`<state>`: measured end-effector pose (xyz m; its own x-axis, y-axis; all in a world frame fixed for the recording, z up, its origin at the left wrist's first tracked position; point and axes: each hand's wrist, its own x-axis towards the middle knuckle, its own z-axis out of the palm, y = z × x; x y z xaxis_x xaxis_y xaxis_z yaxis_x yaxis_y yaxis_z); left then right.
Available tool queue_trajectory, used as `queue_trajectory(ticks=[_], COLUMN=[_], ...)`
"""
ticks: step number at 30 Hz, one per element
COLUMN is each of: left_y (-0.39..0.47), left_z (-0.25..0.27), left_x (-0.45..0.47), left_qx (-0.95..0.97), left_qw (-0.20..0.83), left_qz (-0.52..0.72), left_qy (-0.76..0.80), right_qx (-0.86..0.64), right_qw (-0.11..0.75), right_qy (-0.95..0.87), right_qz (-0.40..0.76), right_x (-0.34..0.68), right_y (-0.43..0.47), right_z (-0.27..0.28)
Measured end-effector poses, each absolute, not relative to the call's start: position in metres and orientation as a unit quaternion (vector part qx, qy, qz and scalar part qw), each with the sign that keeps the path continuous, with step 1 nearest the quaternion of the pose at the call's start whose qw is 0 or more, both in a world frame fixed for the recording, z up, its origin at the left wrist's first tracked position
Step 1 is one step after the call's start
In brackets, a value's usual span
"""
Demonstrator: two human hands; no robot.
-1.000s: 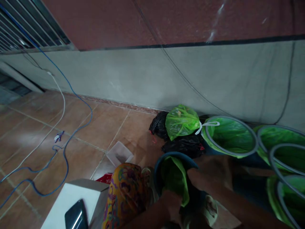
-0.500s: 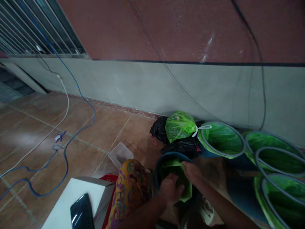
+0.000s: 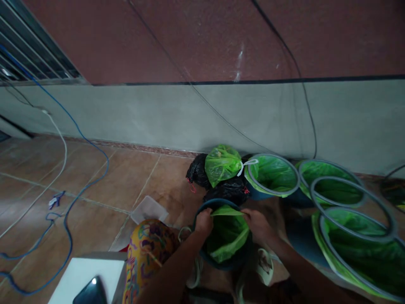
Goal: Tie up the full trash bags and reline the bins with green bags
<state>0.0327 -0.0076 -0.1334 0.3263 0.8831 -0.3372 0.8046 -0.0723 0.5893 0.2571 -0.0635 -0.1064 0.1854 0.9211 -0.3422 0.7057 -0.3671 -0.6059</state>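
A blue bin [image 3: 202, 207] stands on the floor between my feet, with a green plastic bag [image 3: 228, 236] hanging partly inside it. My left hand [image 3: 204, 223] is closed on the bag's edge at the left side of the rim. Across from it, my right hand [image 3: 257, 223] pinches the same edge, so the bag's mouth stretches between the two hands. Just behind the bin lie black bags [image 3: 226, 189] and a filled green bag [image 3: 223, 164] tied with white string.
Several lined bins with grey rings stand at the right, including one near the wall [image 3: 272, 173]. A loose grey ring [image 3: 344, 179] lies across them. At the left are a white box [image 3: 85, 274] with a phone [image 3: 91, 291], a clear plastic container [image 3: 150, 209] and a blue cable [image 3: 68, 223].
My left hand has moved from inside the bag to its left edge, and the bag's mouth is now spread wider. The view has turned to the right.
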Motion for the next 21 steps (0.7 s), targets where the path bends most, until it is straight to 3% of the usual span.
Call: queue_trajectory(ticks=[9, 14, 21], left_y=[0.028, 0.058, 0.083], left_z=[-0.115, -0.11, -0.119], left_x=[0.002, -0.004, 0.001], left_qx=[0.696, 0.731, 0.694], left_qw=[0.466, 0.447, 0.456], left_qz=[0.04, -0.034, 0.024], left_qy=[0.545, 0.514, 0.556], right_qx=[-0.765, -0.738, -0.769], right_qw=[0.17, 0.227, 0.207], right_qy=[-0.497, -0.454, -0.448], right_qz=[0.374, 0.445, 0.407], right_x=[0.272, 0.28, 0.282], right_y=[-0.05, -0.042, -0.033], right_z=[-0.128, -0.135, -0.149])
